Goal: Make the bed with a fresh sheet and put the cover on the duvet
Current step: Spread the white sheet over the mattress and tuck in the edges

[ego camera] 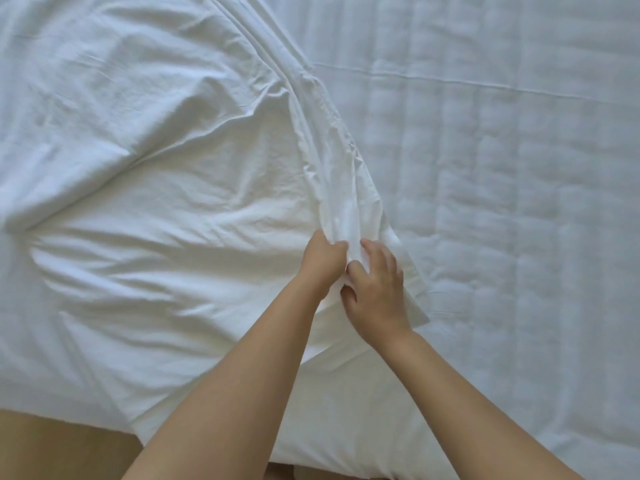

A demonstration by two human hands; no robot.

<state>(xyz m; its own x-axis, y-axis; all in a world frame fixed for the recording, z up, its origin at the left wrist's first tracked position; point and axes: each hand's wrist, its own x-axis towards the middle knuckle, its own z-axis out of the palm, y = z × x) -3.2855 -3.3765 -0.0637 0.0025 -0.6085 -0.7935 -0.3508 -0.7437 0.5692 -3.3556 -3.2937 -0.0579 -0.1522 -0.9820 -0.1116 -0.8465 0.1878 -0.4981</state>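
The sheet (156,202) hangs over the near edge of the bed above the tan floor (52,445) and covers the left half, rumpled. My left hand (322,261) is clenched on its bunched free edge — my right hand (377,289), just beside it, has its fingers curled into the same fold. Beyond them the edge runs away diagonally, and the quilted mattress pad (502,168) lies bare to the right.
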